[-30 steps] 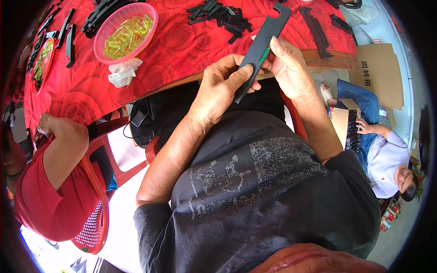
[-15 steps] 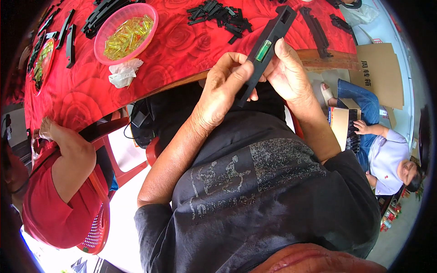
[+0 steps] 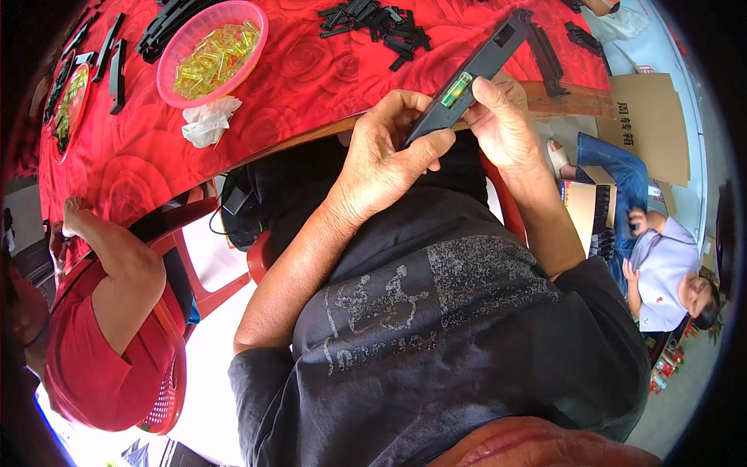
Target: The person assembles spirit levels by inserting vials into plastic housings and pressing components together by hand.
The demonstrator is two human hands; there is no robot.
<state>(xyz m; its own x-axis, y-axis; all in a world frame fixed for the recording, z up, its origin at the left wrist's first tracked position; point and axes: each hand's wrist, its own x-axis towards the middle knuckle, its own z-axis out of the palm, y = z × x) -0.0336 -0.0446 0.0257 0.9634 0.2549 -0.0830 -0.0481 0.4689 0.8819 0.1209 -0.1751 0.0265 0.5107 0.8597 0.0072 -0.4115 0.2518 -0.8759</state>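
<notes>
Both my hands hold a black spirit level tilted above the table's near edge, its far end up and to the right. A yellow-green vial sits in a slot in its body. My left hand grips the lower end, the thumb lying across it and partly hiding that end. My right hand pinches the middle just beside the vial, thumb on top and fingers behind.
On the red cloth-covered table stand a pink bowl of yellow vials, crumpled white tissue, a pile of small black parts and longer black bodies. One person in red sits left; another sits right by a carton.
The spirit level has swung clockwise, its far end moving right. My left thumb has slid lower, away from the vial. At right, the other person's hand has left the carton.
</notes>
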